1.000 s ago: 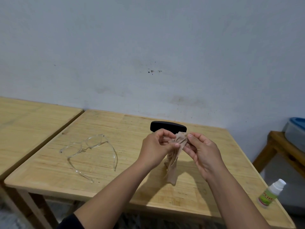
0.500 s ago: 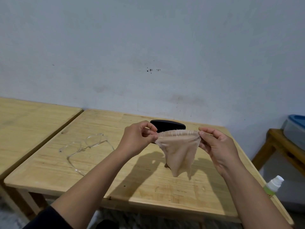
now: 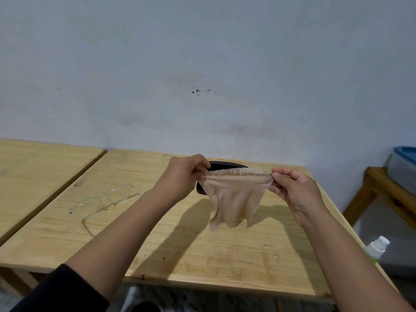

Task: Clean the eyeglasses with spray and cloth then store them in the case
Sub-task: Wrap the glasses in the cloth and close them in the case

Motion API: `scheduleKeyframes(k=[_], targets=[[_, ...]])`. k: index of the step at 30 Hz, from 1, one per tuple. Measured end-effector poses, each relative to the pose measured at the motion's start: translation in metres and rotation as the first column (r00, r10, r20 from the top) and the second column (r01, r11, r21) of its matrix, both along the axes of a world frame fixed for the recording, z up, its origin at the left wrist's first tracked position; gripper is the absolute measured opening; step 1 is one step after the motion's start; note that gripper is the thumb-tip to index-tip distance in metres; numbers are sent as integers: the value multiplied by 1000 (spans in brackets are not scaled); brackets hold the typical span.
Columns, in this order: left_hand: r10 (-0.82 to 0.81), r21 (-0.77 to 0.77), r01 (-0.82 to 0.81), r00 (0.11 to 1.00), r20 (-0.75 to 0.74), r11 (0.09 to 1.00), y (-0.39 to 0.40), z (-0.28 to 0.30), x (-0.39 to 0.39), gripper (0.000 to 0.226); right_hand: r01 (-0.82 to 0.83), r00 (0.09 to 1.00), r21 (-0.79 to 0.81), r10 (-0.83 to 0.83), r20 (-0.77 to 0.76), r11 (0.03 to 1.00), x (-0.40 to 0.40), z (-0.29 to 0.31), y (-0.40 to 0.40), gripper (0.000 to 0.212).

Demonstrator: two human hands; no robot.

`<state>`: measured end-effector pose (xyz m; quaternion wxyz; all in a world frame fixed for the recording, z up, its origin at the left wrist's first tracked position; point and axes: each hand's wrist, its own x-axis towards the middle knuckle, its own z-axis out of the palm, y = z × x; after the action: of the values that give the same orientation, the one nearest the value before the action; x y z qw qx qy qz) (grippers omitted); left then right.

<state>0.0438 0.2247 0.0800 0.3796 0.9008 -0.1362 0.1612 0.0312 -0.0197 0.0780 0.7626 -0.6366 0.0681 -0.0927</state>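
Head view, your left hand (image 3: 183, 174): centre of the frame, raised over the table; thumb and curled fingers pinch the left top corner of the cloth.
Head view, your right hand (image 3: 295, 188): right of centre, at the same height; thumb and forefinger pinch the right top corner, the other fingers loosely curled behind.
Cloth (image 3: 234, 199): beige, stretched taut along its top edge between your two hands, the rest hanging free in folds above the table, not touching it.
Eyeglasses (image 3: 105, 202): clear-framed, lying on the table at left of centre, arms unfolded, well apart from both of your hands.
Case (image 3: 227, 165): black, on the table near its far edge, mostly hidden behind the cloth and your left hand.
Spray bottle (image 3: 377, 247): white cap, lower right of the frame, at the table's right edge, partly hidden by your right forearm.
Table (image 3: 225, 262): light wood, against a pale wall.
Second table (image 3: 33, 167): same wood, at left, just beside the first.
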Motion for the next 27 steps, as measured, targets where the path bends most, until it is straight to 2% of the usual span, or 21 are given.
scheduleKeyframes(k=[5, 10, 12, 14, 16, 18, 21, 23, 25, 27], targets=[[39, 21, -43, 983, 179, 999, -3, 6, 17, 29, 24, 998, 13, -24, 55, 1000, 16, 6, -2, 16], [-126, 104, 102, 960, 250, 989, 6, -8, 2, 26, -80, 993, -101, 88, 82, 992, 4, -9, -11, 22], [-223, 164, 194, 958, 181, 967, 11, -29, -14, 24, -193, 979, -199, 201, 19, 961, -9, -29, -14, 23], [-291, 213, 277, 956, 40, 937, 15, -55, -32, 24, -334, 942, -291, 318, -104, 896, -25, -51, -18, 21], [-326, 243, 345, 938, -113, 907, 18, -75, -48, 24, -473, 877, -288, 414, -245, 832, -42, -68, -21, 15], [-352, 223, 399, 909, -223, 889, 20, -84, -57, 24, -545, 827, -265, 458, -325, 795, -53, -76, -22, 14], [-296, 184, 340, 927, -231, 922, 19, -82, -59, 26, -464, 868, -235, 386, -311, 854, -56, -77, -20, 15], [-238, 182, 261, 961, -138, 948, 15, -79, -53, 22, -338, 931, -354, 254, -262, 872, -53, -77, -15, 12], [-189, 199, 204, 978, -90, 958, 6, -79, -43, 22, -214, 974, -584, 130, -183, 783, -46, -78, -9, 12], [-153, 230, 175, 982, -108, 957, -6, -85, -32, 23, -125, 992, -741, 77, -99, 660, -36, -80, 1, 19]])
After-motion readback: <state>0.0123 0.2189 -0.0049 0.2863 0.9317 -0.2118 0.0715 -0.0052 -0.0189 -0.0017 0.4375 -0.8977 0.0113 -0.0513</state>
